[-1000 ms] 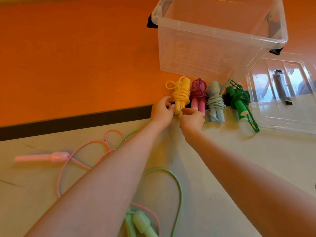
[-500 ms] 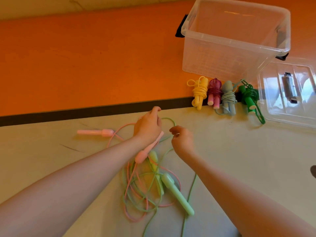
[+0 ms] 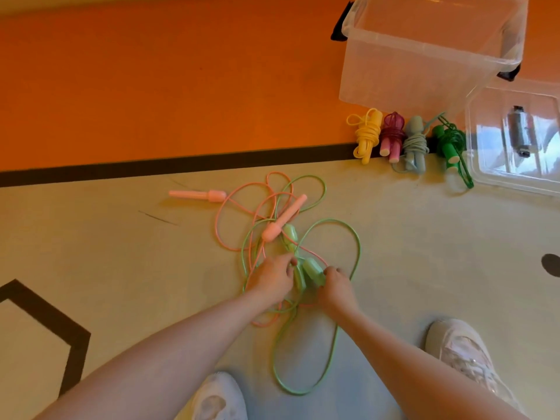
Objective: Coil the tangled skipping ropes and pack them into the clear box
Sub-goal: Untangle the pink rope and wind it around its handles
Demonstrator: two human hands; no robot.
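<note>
A pink skipping rope (image 3: 283,219) and a light green skipping rope (image 3: 351,237) lie tangled together on the beige floor. My left hand (image 3: 272,280) grips one green handle (image 3: 298,277) and my right hand (image 3: 338,287) grips the other green handle (image 3: 313,271), side by side. Several coiled ropes lie in a row in front of the clear box (image 3: 430,53): yellow (image 3: 367,136), magenta (image 3: 391,136), grey-blue (image 3: 415,144) and dark green (image 3: 450,144). No rope shows inside the box.
The clear lid (image 3: 515,137) lies flat to the right of the coiled ropes. A black line (image 3: 181,165) divides the beige floor from the orange floor. My two white shoes (image 3: 460,353) stand at the bottom, close to the green loop.
My hands left the yellow coil by the box and came back toward me to the tangle. They now hold the two green handles; the view has tilted down.
</note>
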